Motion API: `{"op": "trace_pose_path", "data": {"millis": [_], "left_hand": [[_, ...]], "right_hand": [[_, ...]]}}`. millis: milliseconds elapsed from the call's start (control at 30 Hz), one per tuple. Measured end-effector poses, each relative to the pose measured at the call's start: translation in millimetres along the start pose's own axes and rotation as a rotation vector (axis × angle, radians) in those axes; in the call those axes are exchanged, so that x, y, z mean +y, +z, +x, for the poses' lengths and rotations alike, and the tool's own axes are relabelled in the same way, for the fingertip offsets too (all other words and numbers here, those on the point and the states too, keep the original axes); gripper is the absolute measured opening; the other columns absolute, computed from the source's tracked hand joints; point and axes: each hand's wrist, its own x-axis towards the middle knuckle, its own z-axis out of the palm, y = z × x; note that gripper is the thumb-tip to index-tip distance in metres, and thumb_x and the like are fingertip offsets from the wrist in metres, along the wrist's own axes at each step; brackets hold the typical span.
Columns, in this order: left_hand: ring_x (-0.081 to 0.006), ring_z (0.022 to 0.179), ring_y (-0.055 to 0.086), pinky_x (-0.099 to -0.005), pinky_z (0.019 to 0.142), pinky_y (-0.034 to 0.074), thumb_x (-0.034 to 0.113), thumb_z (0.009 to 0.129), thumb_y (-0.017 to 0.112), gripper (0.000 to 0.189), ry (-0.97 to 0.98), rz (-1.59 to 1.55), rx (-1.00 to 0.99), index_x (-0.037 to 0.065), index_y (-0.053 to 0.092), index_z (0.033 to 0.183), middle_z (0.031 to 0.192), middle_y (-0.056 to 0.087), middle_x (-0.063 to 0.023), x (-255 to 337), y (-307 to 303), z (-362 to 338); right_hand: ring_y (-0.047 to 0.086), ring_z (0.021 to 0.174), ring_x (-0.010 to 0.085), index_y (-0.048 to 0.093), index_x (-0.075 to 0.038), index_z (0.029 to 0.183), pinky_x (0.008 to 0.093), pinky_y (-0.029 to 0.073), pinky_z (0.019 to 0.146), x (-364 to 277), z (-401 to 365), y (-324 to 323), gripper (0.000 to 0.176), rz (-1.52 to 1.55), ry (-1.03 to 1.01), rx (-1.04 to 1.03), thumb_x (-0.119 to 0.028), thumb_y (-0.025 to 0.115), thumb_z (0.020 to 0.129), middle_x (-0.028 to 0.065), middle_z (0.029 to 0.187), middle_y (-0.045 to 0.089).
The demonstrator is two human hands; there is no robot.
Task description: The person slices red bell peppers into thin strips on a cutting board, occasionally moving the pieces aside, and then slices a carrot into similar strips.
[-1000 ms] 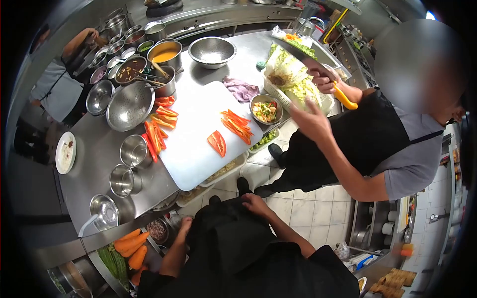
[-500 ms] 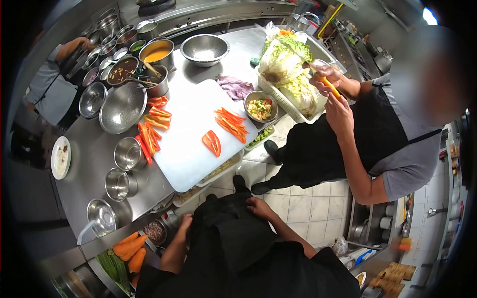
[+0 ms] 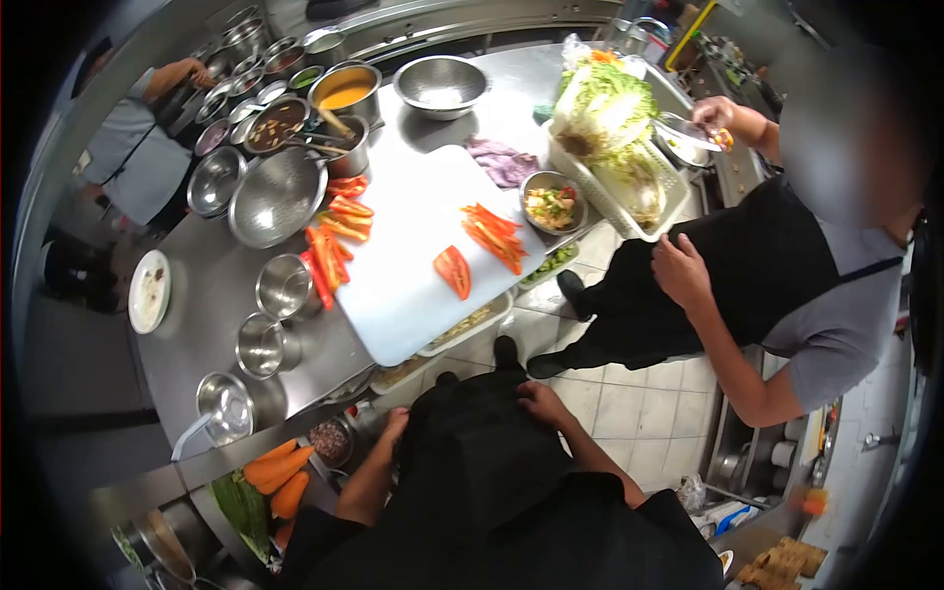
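Observation:
My left hand (image 3: pixel 395 424) hangs at the left side of my black apron (image 3: pixel 472 433), near the table edge, its fingers curled and partly hidden. At the apron's right side is my right hand (image 3: pixel 541 403), fingers bent against the cloth; whether it grips anything is unclear. Beyond my hands lies a white cutting board (image 3: pixel 393 285) with sliced red pepper strips (image 3: pixel 494 236) and a red pepper piece (image 3: pixel 453 272). More peppers (image 3: pixel 327 258) rest along its left edge. A bowl of chopped vegetables (image 3: pixel 552 204) stands to its right.
A co-worker (image 3: pixel 757 265) stands at the right, holding a knife (image 3: pixel 683 130) beside a basket (image 3: pixel 664 221) of cabbage (image 3: pixel 605 108). Metal bowls (image 3: pixel 286 286) and pots line the left of the table. Carrots (image 3: pixel 278 470) lie below. Another person (image 3: pixel 147 157) is at far left.
The view has shifted, so the table appears further right. The co-worker's hands have parted, one now holding a knife by the basket. My hands remain beside the apron.

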Motion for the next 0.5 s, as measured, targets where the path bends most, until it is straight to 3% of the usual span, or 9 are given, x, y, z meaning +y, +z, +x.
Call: {"op": "trace_pose_path", "data": {"millis": [67,167,333,400,500], "left_hand": [[-0.013,0.06,0.056,-0.0321,0.056,0.042,0.022,0.079,0.06,0.021,-0.06,0.013,0.046,0.003,0.068,0.079,0.064,0.062,-0.0036,20.9,-0.8,-15.4],[-0.0135,0.059,0.055,-0.0339,0.055,0.041,0.018,0.076,0.058,0.018,0.116,0.005,0.002,0.002,0.066,0.076,0.064,0.061,-0.0038,32.5,-9.4,-31.7],[-0.0142,0.059,0.055,-0.0345,0.055,0.041,0.017,0.076,0.057,0.018,0.083,0.0,0.003,0.002,0.066,0.075,0.064,0.061,-0.0047,18.3,-6.4,-26.3],[-0.0145,0.058,0.055,-0.0347,0.055,0.041,0.017,0.075,0.057,0.018,0.081,0.0,-0.002,0.002,0.066,0.075,0.064,0.061,-0.0051,12.8,-5.6,-22.7],[-0.0149,0.058,0.055,-0.035,0.055,0.042,0.017,0.075,0.057,0.018,0.081,0.004,-0.006,0.001,0.066,0.075,0.064,0.061,-0.0056,4.2,-3.8,-17.4]], "right_hand": [[0.062,0.103,0.0264,0.06,0.0,0.11,0.0352,0.047,0.091,0.0,0.5,-0.4,0.032,0.02,0.017,-0.006,-0.013,0.066,0.081,0.0155,0.108,0.065],[0.062,0.102,0.0269,0.06,0.0,0.109,0.0357,0.048,0.09,-3.0,5.5,0.6,0.031,0.01,0.034,-0.013,-0.012,0.066,0.081,0.0156,0.107,0.064],[0.062,0.101,0.0293,0.061,-0.002,0.11,0.0367,0.048,0.089,3.7,8.7,2.4,0.031,-0.05,-0.004,0.017,-0.014,0.065,0.081,0.0158,0.106,0.064],[0.06,0.099,0.0346,0.062,-0.004,0.105,0.042,0.047,0.088,7.5,11.4,5.3,0.029,-0.074,-0.027,0.026,-0.016,0.064,0.079,0.0171,0.102,0.064],[0.061,0.102,0.0313,0.061,-0.003,0.11,0.0381,0.047,0.09,11.6,14.6,6.6,0.033,-0.123,-0.004,0.009,-0.017,0.065,0.08,0.0167,0.106,0.064]]}}
